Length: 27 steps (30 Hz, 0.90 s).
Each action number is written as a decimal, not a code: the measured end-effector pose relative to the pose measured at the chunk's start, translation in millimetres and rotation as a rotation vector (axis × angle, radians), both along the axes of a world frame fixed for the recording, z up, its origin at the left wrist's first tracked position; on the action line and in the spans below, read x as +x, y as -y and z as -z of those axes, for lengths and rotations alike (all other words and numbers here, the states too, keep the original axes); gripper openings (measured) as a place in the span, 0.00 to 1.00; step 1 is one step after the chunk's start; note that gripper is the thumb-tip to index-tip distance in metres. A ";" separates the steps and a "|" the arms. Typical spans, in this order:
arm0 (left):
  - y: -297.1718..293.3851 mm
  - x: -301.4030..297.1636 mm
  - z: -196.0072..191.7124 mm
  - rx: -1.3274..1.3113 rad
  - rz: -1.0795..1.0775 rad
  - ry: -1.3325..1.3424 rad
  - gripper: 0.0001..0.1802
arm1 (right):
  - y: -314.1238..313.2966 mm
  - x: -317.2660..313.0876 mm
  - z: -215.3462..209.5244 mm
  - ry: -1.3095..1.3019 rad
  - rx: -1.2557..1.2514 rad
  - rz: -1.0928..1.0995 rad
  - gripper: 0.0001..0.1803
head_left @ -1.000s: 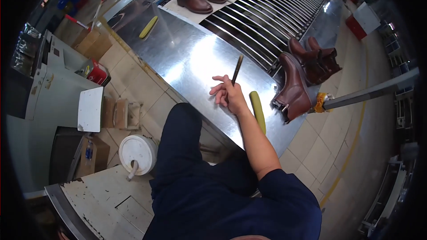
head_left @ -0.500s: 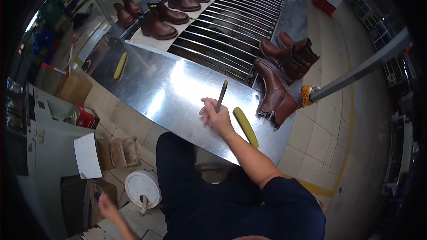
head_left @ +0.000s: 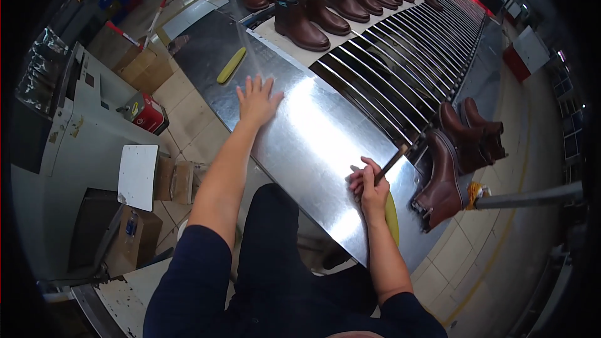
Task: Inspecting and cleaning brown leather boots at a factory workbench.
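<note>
My left hand rests on the shiny metal tabletop, fingers spread and holding nothing. Just beyond its fingertips lies a long yellow-green piece with rounded ends; its kind is unclear. My right hand is closed around a thin dark stick-like tool that points up and away to the right. A second yellow-green piece shows beside my right wrist, partly hidden by the forearm. To the right of that hand, several brown leather ankle boots lie in a cluster at the table's right end.
A conveyor of metal rollers runs away beyond the table. Along its left side stand several brown boots. A slanted metal post is at the right. Grey machinery and cardboard boxes stand on the left.
My left hand has come up from the lower left onto the tabletop. The view has swung left, so the table and boots appear farther right. The tool stays in my right hand.
</note>
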<state>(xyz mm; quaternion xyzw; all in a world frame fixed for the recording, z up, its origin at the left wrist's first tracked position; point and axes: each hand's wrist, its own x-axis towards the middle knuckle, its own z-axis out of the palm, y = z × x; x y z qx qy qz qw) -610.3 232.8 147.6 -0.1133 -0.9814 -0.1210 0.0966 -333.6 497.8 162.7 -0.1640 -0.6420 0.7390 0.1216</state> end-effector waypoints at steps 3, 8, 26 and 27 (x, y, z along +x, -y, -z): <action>-6.3 -23.4 1.5 -0.012 -0.038 0.033 0.39 | -5.1 4.9 2.8 0.011 0.039 0.010 0.23; -14.3 -26.5 -2.3 0.044 -0.028 0.057 0.40 | -5.0 -0.1 -0.5 0.019 0.104 0.132 0.24; -0.5 -32.9 -3.1 0.106 0.021 0.069 0.40 | 32.8 -486.5 -47.6 -0.212 0.766 -0.081 0.43; 6.4 -34.6 0.4 0.091 -0.022 0.072 0.40 | 55.0 -510.7 -40.9 -0.250 0.730 -0.097 0.48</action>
